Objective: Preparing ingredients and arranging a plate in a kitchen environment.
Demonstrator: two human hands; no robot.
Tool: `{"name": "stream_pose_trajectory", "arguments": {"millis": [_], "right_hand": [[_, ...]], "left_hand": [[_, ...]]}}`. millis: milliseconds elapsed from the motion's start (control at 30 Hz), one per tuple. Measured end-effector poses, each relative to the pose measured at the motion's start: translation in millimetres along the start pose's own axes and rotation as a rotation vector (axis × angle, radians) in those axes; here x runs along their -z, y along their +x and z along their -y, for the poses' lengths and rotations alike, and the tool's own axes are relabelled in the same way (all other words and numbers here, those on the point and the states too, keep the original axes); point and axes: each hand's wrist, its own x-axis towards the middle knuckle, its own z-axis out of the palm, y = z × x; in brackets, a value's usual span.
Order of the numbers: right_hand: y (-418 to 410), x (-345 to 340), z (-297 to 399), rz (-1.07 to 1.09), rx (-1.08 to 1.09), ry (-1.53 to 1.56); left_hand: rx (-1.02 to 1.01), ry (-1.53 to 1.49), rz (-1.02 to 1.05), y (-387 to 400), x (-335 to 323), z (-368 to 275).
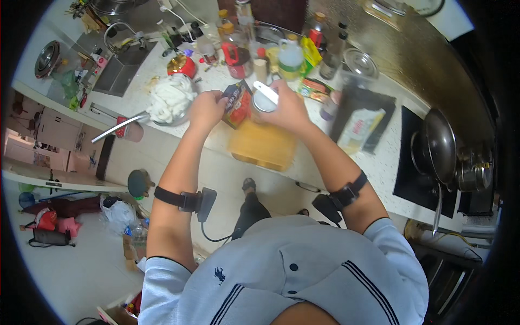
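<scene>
My left hand (pixel 207 109) is closed on the edge of a dark and red printed food packet (pixel 237 104). Beside it my right hand (pixel 286 106) grips a lidded jar (pixel 264 101), with a white-handled utensil (pixel 266 92) across the lid; which fingers hold the utensil is unclear. A yellowish cutting board (pixel 263 144), blurred, lies under and in front of the hands at the counter's edge. Left of my left hand, a pan with a metal handle (pixel 121 126) holds a heap of white noodle-like or cloth-like strips (pixel 171 97).
Sauce bottles (pixel 237 61) and a jug (pixel 291 57) crowd the counter's back. A red bowl (pixel 181 66) stands near the sink (pixel 122 71). Right are a grey tray (pixel 341 118) with a plastic packet (pixel 361 128), then a wok (pixel 438 146) on the hob.
</scene>
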Motion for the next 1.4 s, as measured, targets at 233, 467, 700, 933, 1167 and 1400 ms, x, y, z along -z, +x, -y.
{"name": "stream_pose_trajectory", "arguments": {"millis": [233, 467, 700, 933, 1167, 1400], "right_hand": [[99, -113, 5, -0.102, -0.133, 0.050], [131, -151, 3, -0.161, -0.272, -0.010], [120, -167, -1, -0.075, -0.237, 0.013], [119, -174, 0, -0.152, -0.172, -0.053], [121, -174, 3, -0.204, -0.230, 0.003], [122, -173, -5, -0.247, -0.243, 0.001]], "left_hand": [[0.018, 0.182, 0.016, 92, -2, 74], [-0.028, 0.136, 0.151, 164, -14, 119], [-0.332, -0.003, 0.263, 191, -25, 121], [-0.455, -0.205, 0.299, 205, -58, 111], [-0.410, -0.188, 0.245, 208, -55, 106], [-0.363, 0.016, 0.005, 198, 11, 101]]}}
